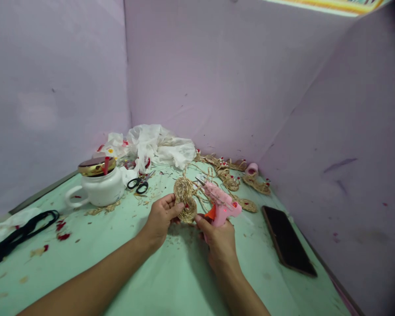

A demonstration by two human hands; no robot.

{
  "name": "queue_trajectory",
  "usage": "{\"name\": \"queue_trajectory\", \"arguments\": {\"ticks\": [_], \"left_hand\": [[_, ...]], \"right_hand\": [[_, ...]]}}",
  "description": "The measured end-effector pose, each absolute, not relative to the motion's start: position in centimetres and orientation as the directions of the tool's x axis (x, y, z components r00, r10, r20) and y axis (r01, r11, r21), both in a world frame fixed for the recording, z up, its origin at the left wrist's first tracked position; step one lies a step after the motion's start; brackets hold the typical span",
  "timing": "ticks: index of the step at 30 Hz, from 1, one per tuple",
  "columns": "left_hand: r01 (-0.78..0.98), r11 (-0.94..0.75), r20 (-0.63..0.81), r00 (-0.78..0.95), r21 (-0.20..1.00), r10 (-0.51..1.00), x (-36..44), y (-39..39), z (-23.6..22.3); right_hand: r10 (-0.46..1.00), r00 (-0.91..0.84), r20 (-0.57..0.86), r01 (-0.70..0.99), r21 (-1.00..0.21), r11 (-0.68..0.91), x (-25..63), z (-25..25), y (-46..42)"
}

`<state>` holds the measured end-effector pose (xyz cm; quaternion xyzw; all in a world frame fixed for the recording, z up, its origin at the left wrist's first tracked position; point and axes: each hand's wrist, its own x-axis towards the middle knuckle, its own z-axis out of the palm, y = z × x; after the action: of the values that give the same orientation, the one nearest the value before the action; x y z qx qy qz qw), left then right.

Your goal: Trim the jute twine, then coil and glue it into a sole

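Between thumb and fingers, my left hand (163,218) pinches a flat, coiled straw-braid piece (185,195) shaped like a small sole. A pink hot glue gun (221,202) with an orange trigger sits in my right hand (220,241), its fingers wrapped round the handle. The gun's nozzle points up and to the left, just beside the braid piece. My right thumb and fingertips come up to the lower right edge of the braid piece; whether they grip it I cannot tell. Loose braid cord (202,199) trails behind both.
Black-handled scissors (141,183) and a white lidded mug (100,188) stand left; crumpled white plastic (161,145) lies behind. Several finished-looking braid pieces (228,177) and a pink roll (252,169) line the back right. A phone (288,241) lies right, black cords (23,235) far left.
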<state>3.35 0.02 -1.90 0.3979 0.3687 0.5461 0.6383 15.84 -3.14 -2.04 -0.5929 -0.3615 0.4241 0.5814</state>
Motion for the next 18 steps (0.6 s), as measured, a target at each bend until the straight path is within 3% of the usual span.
{"name": "queue_trajectory", "arguments": {"ticks": [10, 18], "left_hand": [[-0.328, -0.009, 0.026, 0.048, 0.945, 0.998, 3.7, -0.7, -1.2], [-0.448, 0.127, -0.101, 0.082, 0.885, 0.992, 3.7, -0.5, -1.3]], "right_hand": [[0.888, 0.461, 0.0, 0.129, -0.989, -0.067, 15.9, -0.9, -3.4], [0.878, 0.478, -0.013, 0.131, -0.988, -0.086, 16.0, -0.4, -3.4]]}}
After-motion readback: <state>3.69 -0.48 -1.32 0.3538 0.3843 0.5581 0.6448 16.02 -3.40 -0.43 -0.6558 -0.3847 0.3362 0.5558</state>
